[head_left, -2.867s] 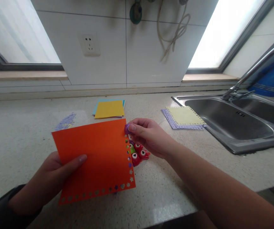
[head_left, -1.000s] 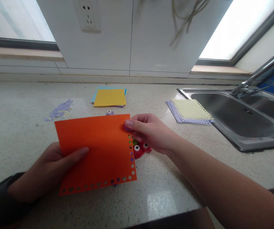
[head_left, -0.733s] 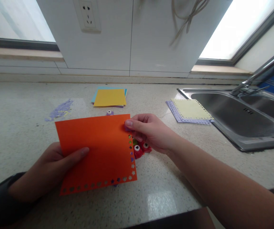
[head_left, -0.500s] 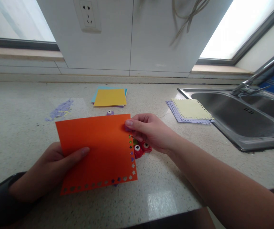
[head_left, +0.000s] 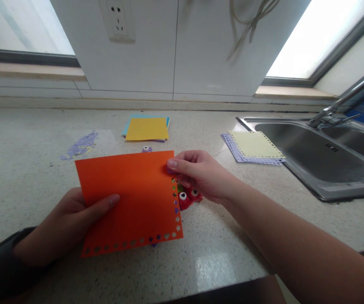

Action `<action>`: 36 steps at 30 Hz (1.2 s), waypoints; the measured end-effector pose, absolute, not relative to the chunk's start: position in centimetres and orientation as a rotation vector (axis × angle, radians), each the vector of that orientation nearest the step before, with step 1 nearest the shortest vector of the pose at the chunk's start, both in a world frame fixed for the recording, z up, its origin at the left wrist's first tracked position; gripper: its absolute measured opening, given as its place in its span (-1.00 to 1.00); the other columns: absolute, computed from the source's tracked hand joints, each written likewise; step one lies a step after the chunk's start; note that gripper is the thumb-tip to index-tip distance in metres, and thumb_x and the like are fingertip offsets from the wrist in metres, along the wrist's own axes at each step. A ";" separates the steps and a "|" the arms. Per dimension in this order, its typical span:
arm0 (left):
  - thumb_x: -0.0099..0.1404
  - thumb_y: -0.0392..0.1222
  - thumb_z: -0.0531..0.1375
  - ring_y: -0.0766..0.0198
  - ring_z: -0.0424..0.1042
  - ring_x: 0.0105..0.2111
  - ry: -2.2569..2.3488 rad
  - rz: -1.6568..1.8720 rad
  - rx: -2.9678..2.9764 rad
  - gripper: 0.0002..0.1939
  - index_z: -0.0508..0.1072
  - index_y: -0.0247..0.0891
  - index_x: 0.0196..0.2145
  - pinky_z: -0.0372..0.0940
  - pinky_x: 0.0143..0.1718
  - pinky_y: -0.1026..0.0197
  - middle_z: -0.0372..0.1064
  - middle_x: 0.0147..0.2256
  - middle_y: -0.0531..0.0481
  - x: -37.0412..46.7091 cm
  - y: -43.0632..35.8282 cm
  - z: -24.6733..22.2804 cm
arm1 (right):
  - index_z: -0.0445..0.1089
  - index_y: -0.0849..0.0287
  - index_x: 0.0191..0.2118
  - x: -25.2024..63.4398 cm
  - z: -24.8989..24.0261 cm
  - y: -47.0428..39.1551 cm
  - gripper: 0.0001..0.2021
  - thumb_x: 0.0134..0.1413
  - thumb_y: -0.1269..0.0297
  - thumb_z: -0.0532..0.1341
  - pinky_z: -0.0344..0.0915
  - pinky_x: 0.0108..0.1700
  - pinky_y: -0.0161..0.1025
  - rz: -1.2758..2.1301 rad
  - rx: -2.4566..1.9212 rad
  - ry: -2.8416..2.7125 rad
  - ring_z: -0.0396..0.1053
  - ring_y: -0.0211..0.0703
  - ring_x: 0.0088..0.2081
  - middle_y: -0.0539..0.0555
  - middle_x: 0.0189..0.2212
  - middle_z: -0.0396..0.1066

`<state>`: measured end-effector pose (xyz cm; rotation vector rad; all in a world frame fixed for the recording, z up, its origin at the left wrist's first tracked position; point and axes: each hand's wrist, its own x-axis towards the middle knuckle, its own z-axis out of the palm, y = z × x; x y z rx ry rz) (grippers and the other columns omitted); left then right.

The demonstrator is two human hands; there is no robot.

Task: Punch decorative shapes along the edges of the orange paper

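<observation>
An orange sheet of paper [head_left: 131, 198] is held up over the counter, with small shaped holes along its bottom and right edges. My left hand [head_left: 77, 219] grips its left side, thumb on top and fingers hidden beneath. At the top right corner, my right hand [head_left: 197, 173] is closed, its thumb on a small purple item [head_left: 170, 170] at the paper's edge. Red punches [head_left: 184, 200] with heart-marked white buttons show below my right hand, partly hidden by the sheet. Another purple punch [head_left: 146, 149] peeks out above the sheet.
Yellow and blue sheets [head_left: 146, 129] lie behind the orange one. Purple and yellow paper bits [head_left: 82, 145] are heaped at the left. Pale yellow and purple sheets with punched edges [head_left: 254, 145] lie beside the steel sink [head_left: 315, 152] on the right.
</observation>
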<state>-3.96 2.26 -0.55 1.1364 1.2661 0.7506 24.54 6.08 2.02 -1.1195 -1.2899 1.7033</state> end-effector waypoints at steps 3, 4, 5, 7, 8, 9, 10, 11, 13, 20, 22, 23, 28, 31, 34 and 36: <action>0.20 0.10 0.40 0.10 0.63 -0.37 1.261 0.746 1.141 -0.62 0.68 -0.14 -0.10 0.58 -0.30 0.12 0.67 -0.16 -0.10 -3.8 2.3 -0.4 | 0.42 0.17 -0.40 24.6 2.1 6.0 -0.58 -0.02 -0.10 0.46 -0.17 -0.67 -0.33 1.705 -1.112 -1.292 -0.01 -0.39 -0.64 -0.11 -0.65 0.20; 0.20 0.10 0.40 0.10 0.63 -0.36 1.263 0.745 1.147 -0.62 0.68 -0.14 -0.10 0.58 -0.30 0.12 0.66 -0.15 -0.09 -3.8 2.3 -0.4 | 0.42 0.17 -0.40 24.6 2.1 6.0 -0.58 -0.03 -0.10 0.46 -0.17 -0.67 -0.33 1.705 -1.114 -1.294 -0.01 -0.39 -0.64 -0.12 -0.65 0.20; 0.20 0.10 0.40 0.10 0.64 -0.36 1.265 0.749 1.155 -0.62 0.68 -0.13 -0.10 0.58 -0.30 0.13 0.66 -0.14 -0.09 -3.8 2.3 -0.5 | 0.42 0.17 -0.40 24.6 2.1 6.0 -0.58 -0.03 -0.10 0.46 -0.17 -0.67 -0.34 1.703 -1.118 -1.296 -0.01 -0.39 -0.65 -0.12 -0.65 0.20; 0.20 0.10 0.40 0.09 0.64 -0.32 1.279 0.752 1.167 -0.62 0.67 -0.12 -0.09 0.57 -0.28 0.13 0.66 -0.12 -0.09 -3.9 2.4 -0.6 | 0.42 0.17 -0.40 24.6 2.1 6.0 -0.58 -0.03 -0.10 0.46 -0.16 -0.68 -0.34 1.703 -1.125 -1.296 -0.01 -0.39 -0.65 -0.12 -0.66 0.20; 0.20 0.10 0.40 0.07 0.65 -0.30 1.285 0.751 1.170 -0.62 0.67 -0.12 -0.09 0.57 -0.28 0.13 0.66 -0.11 -0.09 -4.0 2.4 -0.7 | 0.43 0.17 -0.40 24.6 2.1 6.0 -0.58 -0.04 -0.10 0.46 -0.16 -0.68 -0.34 1.703 -1.125 -1.293 -0.01 -0.39 -0.65 -0.12 -0.66 0.20; 0.20 0.10 0.40 0.06 0.65 -0.29 1.290 0.750 1.174 -0.62 0.67 -0.12 -0.09 0.57 -0.28 0.14 0.66 -0.11 -0.09 -4.0 2.4 -0.7 | 0.43 0.16 -0.39 24.6 2.0 6.1 -0.58 -0.04 -0.10 0.46 -0.16 -0.68 -0.34 1.704 -1.124 -1.291 -0.01 -0.39 -0.65 -0.12 -0.66 0.20; 0.19 0.10 0.40 0.06 0.65 -0.29 1.289 0.751 1.179 -0.61 0.67 -0.12 -0.09 0.57 -0.28 0.14 0.66 -0.10 -0.09 -4.0 2.4 -0.7 | 0.43 0.16 -0.39 24.5 2.0 6.1 -0.58 -0.04 -0.10 0.46 -0.16 -0.69 -0.35 1.703 -1.123 -1.289 -0.01 -0.39 -0.65 -0.13 -0.66 0.20; 0.19 0.10 0.40 0.06 0.65 -0.29 1.290 0.749 1.184 -0.62 0.67 -0.13 -0.09 0.57 -0.28 0.14 0.66 -0.10 -0.09 -4.1 2.4 -0.7 | 0.43 0.16 -0.39 24.5 2.0 6.1 -0.58 -0.04 -0.10 0.46 -0.15 -0.69 -0.35 1.702 -1.124 -1.288 -0.01 -0.39 -0.66 -0.13 -0.66 0.19; 0.19 0.10 0.40 0.07 0.64 -0.31 1.287 0.751 1.188 -0.62 0.68 -0.14 -0.10 0.57 -0.31 0.15 0.66 -0.12 -0.09 -4.0 2.4 -0.6 | 0.42 0.16 -0.39 24.5 2.0 6.1 -0.57 -0.05 -0.11 0.46 -0.15 -0.70 -0.35 1.699 -1.132 -1.288 0.00 -0.40 -0.67 -0.13 -0.67 0.19; 0.18 0.10 0.41 0.08 0.63 -0.33 1.294 0.763 1.196 -0.60 0.67 -0.15 -0.09 0.57 -0.29 0.13 0.66 -0.13 -0.10 -4.0 2.3 -0.6 | 0.41 0.16 -0.40 24.3 2.2 6.0 -0.55 -0.06 -0.14 0.46 -0.11 -0.73 -0.37 1.695 -1.139 -1.288 0.01 -0.41 -0.70 -0.15 -0.68 0.17; 0.19 0.10 0.41 0.09 0.63 -0.34 1.290 0.762 1.195 -0.60 0.67 -0.15 -0.09 0.58 -0.31 0.13 0.66 -0.14 -0.10 -4.0 2.3 -0.7 | 0.40 0.16 -0.41 24.3 2.2 6.0 -0.55 -0.05 -0.14 0.46 -0.10 -0.74 -0.38 1.696 -1.140 -1.290 0.02 -0.41 -0.70 -0.15 -0.69 0.17; 0.19 0.10 0.40 0.09 0.63 -0.35 1.287 0.758 1.193 -0.60 0.67 -0.14 -0.08 0.58 -0.31 0.13 0.66 -0.14 -0.10 -4.0 2.3 -0.7 | 0.39 0.16 -0.41 24.3 2.2 6.0 -0.55 -0.05 -0.13 0.46 -0.10 -0.74 -0.38 1.695 -1.141 -1.291 0.03 -0.41 -0.70 -0.15 -0.69 0.17; 0.22 0.08 0.39 0.13 0.63 -0.33 1.279 0.753 1.200 -0.60 0.65 -0.13 -0.04 0.57 -0.28 0.16 0.66 -0.11 -0.08 -4.1 2.3 -0.6 | 0.34 0.15 -0.44 24.3 2.3 5.8 -0.56 0.00 -0.11 0.44 -0.08 -0.75 -0.39 1.696 -1.135 -1.307 0.02 -0.42 -0.72 -0.16 -0.71 0.17; 0.22 0.07 0.40 0.15 0.63 -0.31 1.280 0.763 1.207 -0.61 0.65 -0.12 -0.04 0.57 -0.28 0.20 0.66 -0.11 -0.06 -4.1 2.3 -0.7 | 0.33 0.15 -0.45 24.3 2.3 5.8 -0.56 0.01 -0.10 0.44 -0.05 -0.76 -0.39 1.705 -1.128 -1.314 0.04 -0.41 -0.73 -0.16 -0.71 0.18; 0.20 0.07 0.41 0.15 0.63 -0.31 1.264 0.794 1.213 -0.60 0.65 -0.10 -0.04 0.57 -0.30 0.20 0.66 -0.13 -0.04 -4.1 2.4 -0.9 | 0.33 0.15 -0.44 24.3 2.3 5.8 -0.56 0.00 -0.09 0.44 -0.04 -0.76 -0.40 1.694 -1.119 -1.309 0.04 -0.42 -0.74 -0.17 -0.72 0.17; 0.20 0.07 0.41 0.16 0.63 -0.32 1.247 0.808 1.231 -0.61 0.66 -0.09 -0.04 0.57 -0.31 0.20 0.66 -0.14 -0.03 -4.0 2.5 -0.9 | 0.33 0.15 -0.44 24.3 2.3 5.8 -0.57 -0.01 -0.09 0.45 -0.03 -0.77 -0.41 1.686 -1.116 -1.303 0.04 -0.42 -0.74 -0.17 -0.72 0.17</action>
